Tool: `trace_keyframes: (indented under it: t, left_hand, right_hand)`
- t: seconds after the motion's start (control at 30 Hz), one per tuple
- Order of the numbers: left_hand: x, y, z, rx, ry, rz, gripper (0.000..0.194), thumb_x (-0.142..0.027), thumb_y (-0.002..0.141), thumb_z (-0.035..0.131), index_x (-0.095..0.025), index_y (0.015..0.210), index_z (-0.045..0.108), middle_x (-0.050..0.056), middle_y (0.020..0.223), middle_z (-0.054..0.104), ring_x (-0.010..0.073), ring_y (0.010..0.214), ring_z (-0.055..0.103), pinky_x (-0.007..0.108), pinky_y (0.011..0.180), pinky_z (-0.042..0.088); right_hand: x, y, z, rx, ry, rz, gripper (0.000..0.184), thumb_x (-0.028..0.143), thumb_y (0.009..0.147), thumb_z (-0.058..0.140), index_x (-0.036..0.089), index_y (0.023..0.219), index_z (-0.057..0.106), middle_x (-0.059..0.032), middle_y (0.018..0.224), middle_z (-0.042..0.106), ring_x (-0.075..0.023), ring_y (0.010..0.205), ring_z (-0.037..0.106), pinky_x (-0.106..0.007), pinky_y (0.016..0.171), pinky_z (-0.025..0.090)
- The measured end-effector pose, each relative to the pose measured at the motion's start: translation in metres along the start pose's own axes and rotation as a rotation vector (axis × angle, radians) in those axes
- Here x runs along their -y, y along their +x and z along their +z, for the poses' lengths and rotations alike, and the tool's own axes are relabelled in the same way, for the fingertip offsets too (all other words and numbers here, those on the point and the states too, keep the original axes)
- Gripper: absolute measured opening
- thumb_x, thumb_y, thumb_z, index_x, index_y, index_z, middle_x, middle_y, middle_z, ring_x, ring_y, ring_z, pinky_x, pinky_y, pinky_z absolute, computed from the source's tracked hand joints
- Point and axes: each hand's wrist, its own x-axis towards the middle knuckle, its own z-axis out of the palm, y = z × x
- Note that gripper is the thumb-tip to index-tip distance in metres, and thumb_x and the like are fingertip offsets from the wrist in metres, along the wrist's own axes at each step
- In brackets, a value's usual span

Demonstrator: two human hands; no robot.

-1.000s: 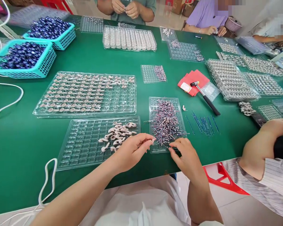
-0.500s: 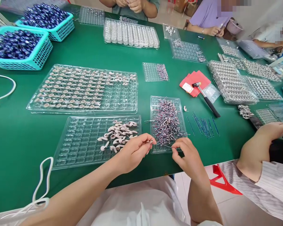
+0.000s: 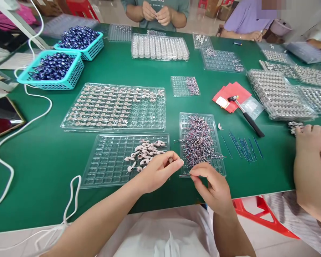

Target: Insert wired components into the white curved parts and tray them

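Note:
My left hand [image 3: 160,172] has its fingers curled round a small pale earbud shell [image 3: 170,160], mostly hidden by the thumb and fingers. My right hand [image 3: 213,186] pinches a thin, dark, wire-like piece [image 3: 185,175] that points left; its kind is too small to make out. The two hands are apart. Just beyond my right hand, a clear tray [image 3: 219,142] carries a heap of small wired parts [image 3: 199,139]. Left of my left hand lies a gridded clear tray [image 3: 104,160] with loose earbud shells [image 3: 147,151] at its right end.
A larger tray [image 3: 162,107] holds rows of earbud shells. Two turquoise baskets [image 3: 66,84] contain shiny blue parts. A hammer [image 3: 250,121] rests by red packets [image 3: 234,93], near thin blue sticks [image 3: 242,148]. A white cable [image 3: 5,164] winds along the left. A co-worker's hand [image 3: 311,137] is at right.
The view has shifted, so the table appears further right. My right hand has turned its thin piece lower, below the left hand's fingertips. The left fingers cover more of the earbud shell.

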Motion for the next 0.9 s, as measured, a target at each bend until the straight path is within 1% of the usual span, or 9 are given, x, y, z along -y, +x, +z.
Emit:
trace_keyframes:
  t: [0.13, 0.23, 0.3, 0.43, 0.57, 0.73, 0.9]
  left_hand:
    - [-0.002, 0.000, 0.001, 0.066, 0.119, -0.014, 0.032, -0.046, 0.094, 0.053, -0.018, 0.082, 0.062, -0.003, 0.067, 0.048, 0.0122, 0.060, 0.038, 0.025, 0.055, 0.031]
    - [0.000, 0.000, 0.003, 0.082, 0.159, -0.012, 0.028, -0.042, 0.092, 0.055, -0.017, 0.079, 0.063, -0.003, 0.064, 0.046, 0.0117, 0.058, 0.038, 0.025, 0.054, 0.030]
    - [0.001, 0.001, 0.003, 0.076, 0.122, -0.018, 0.027, -0.040, 0.091, 0.056, -0.017, 0.078, 0.063, -0.004, 0.063, 0.045, 0.0115, 0.058, 0.038, 0.024, 0.054, 0.031]
    - [0.000, 0.003, 0.004, 0.040, -0.033, -0.076, 0.025, -0.039, 0.087, 0.060, -0.017, 0.077, 0.063, -0.005, 0.061, 0.044, 0.0107, 0.057, 0.037, 0.023, 0.052, 0.030]
    - [0.000, 0.004, 0.005, 0.011, -0.089, -0.108, 0.024, -0.039, 0.085, 0.061, -0.017, 0.076, 0.064, -0.005, 0.060, 0.046, 0.0101, 0.054, 0.035, 0.023, 0.050, 0.028]
    - [-0.001, 0.004, 0.002, 0.022, -0.094, -0.139, 0.025, -0.040, 0.084, 0.062, -0.016, 0.080, 0.067, -0.004, 0.061, 0.047, 0.0104, 0.056, 0.037, 0.024, 0.051, 0.028]
    - [0.000, 0.005, 0.001, 0.037, -0.175, -0.169, 0.028, -0.041, 0.081, 0.064, -0.014, 0.081, 0.067, -0.005, 0.056, 0.044, 0.0092, 0.052, 0.034, 0.023, 0.048, 0.024]
  right_hand:
    - [-0.001, 0.001, 0.003, 0.041, -0.083, -0.060, 0.028, 0.009, 0.092, 0.053, 0.026, 0.113, 0.060, -0.0042, 0.097, 0.071, -0.0176, 0.088, 0.068, -0.033, 0.076, 0.056]
    - [-0.002, 0.002, 0.008, -0.004, -0.117, -0.103, 0.032, 0.008, 0.092, 0.054, 0.026, 0.116, 0.060, -0.0049, 0.097, 0.072, -0.0187, 0.088, 0.069, -0.036, 0.078, 0.056]
    - [-0.002, 0.002, 0.012, -0.057, -0.126, -0.117, 0.034, 0.007, 0.090, 0.055, 0.027, 0.118, 0.060, -0.0052, 0.098, 0.073, -0.0190, 0.089, 0.069, -0.036, 0.079, 0.057]
    - [-0.001, 0.004, 0.019, -0.156, -0.145, -0.149, 0.038, 0.003, 0.089, 0.058, 0.027, 0.119, 0.059, -0.0056, 0.100, 0.073, -0.0191, 0.091, 0.069, -0.037, 0.080, 0.057]
    - [-0.001, 0.007, 0.021, -0.173, -0.199, -0.172, 0.037, 0.004, 0.088, 0.060, 0.026, 0.118, 0.059, -0.0064, 0.100, 0.073, -0.0195, 0.093, 0.069, -0.038, 0.081, 0.055]
    - [-0.002, 0.010, 0.021, -0.162, -0.219, -0.126, 0.026, 0.008, 0.090, 0.059, 0.025, 0.110, 0.061, -0.0061, 0.095, 0.072, -0.0190, 0.087, 0.067, -0.038, 0.079, 0.054]
    - [-0.002, 0.010, 0.024, -0.166, -0.081, -0.019, 0.017, 0.010, 0.092, 0.056, 0.023, 0.102, 0.062, -0.0044, 0.090, 0.070, -0.0175, 0.083, 0.066, -0.033, 0.075, 0.053]
